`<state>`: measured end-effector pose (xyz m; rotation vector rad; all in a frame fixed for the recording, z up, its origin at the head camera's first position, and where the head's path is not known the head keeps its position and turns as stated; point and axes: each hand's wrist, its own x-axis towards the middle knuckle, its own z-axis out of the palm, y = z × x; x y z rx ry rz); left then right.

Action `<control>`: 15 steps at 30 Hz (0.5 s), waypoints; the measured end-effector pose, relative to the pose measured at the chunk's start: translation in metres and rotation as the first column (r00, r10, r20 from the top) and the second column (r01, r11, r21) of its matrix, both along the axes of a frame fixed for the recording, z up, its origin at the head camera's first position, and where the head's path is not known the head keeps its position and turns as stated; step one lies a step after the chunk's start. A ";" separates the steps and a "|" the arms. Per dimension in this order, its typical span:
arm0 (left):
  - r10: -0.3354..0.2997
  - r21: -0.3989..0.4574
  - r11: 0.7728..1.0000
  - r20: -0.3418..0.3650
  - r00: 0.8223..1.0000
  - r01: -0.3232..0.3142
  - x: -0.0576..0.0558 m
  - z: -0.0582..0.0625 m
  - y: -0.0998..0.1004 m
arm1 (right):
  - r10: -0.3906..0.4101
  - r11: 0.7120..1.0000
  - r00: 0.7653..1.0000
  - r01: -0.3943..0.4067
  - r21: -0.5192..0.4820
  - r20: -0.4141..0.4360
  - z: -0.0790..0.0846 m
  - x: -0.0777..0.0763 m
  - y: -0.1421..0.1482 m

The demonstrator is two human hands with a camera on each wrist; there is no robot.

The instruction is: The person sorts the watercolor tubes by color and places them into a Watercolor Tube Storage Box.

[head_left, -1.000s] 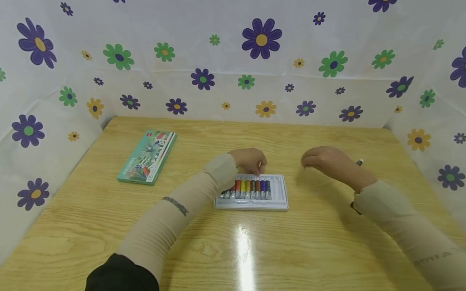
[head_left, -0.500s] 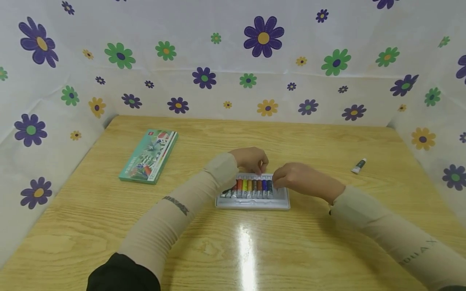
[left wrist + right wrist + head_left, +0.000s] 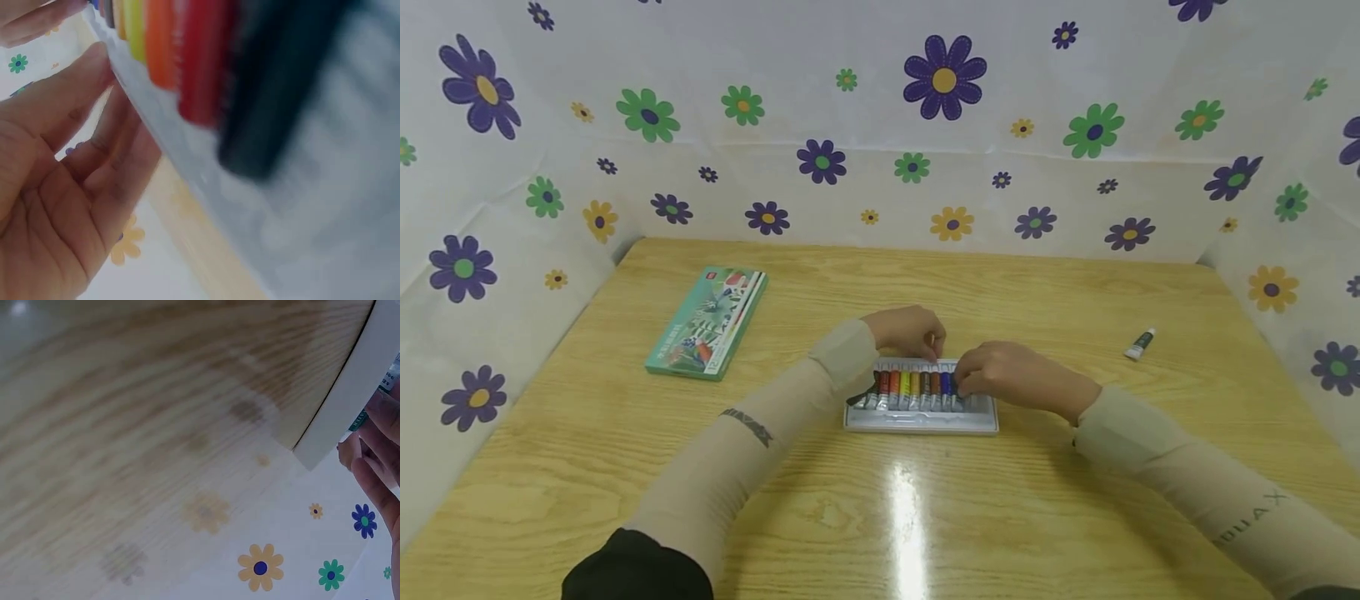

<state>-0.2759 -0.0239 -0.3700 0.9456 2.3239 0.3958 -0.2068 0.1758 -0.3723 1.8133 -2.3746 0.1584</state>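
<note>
A white plastic tray [image 3: 917, 423] lies mid-table with a row of coloured paint tubes [image 3: 914, 392] in its slots. At its far edge, my left hand [image 3: 910, 329] holds the rim, thumb and fingertips against the edge in the left wrist view. Over the tray's right end, beside the blue tubes, is my right hand [image 3: 1011, 371] with curled fingers. The right wrist view shows a green-labelled paint tube [image 3: 359, 420] pinched under those fingers, close over the white tray wall [image 3: 340, 403]. Most of that tube is hidden by the fingers.
One loose dark green paint tube [image 3: 1140, 343] lies on the wooden table [image 3: 1037, 508] to the right. A flat green paint box [image 3: 706, 325] rests at the back left. Flower-patterned cloth [image 3: 857, 108] stands around the far and side edges.
My right hand has moved left from over the table to the tray's right end, then slightly further in. The left hand stays at the far rim.
</note>
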 end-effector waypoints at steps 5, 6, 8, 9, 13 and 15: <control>0.022 -0.004 1.000 -0.022 1.000 -0.022 0.003 0.001 -0.030 | -0.014 1.000 1.000 0.014 0.020 -0.002 0.001 0.001 -0.003; 0.033 -0.009 0.999 -0.016 0.999 -0.033 0.004 0.002 -0.036 | -0.019 0.999 1.000 0.019 0.026 0.001 0.001 0.001 -0.003; 0.050 -0.023 0.998 -0.008 0.999 -0.050 0.005 0.004 -0.048 | -0.032 0.999 0.999 0.031 0.038 0.007 0.000 0.001 -0.003; 0.055 -0.030 0.998 -0.010 0.998 -0.055 0.005 0.005 -0.053 | -0.038 0.998 0.999 0.038 0.044 0.009 0.000 0.001 -0.003; 0.078 -0.037 0.996 -0.007 0.997 -0.079 0.008 0.009 -0.067 | -0.064 0.996 0.998 0.063 0.058 0.013 0.000 -0.001 -0.002; 0.088 -0.032 0.996 -0.005 0.996 -0.088 0.008 0.009 -0.070 | -0.070 0.996 0.997 0.069 0.064 0.015 0.000 -0.002 -0.003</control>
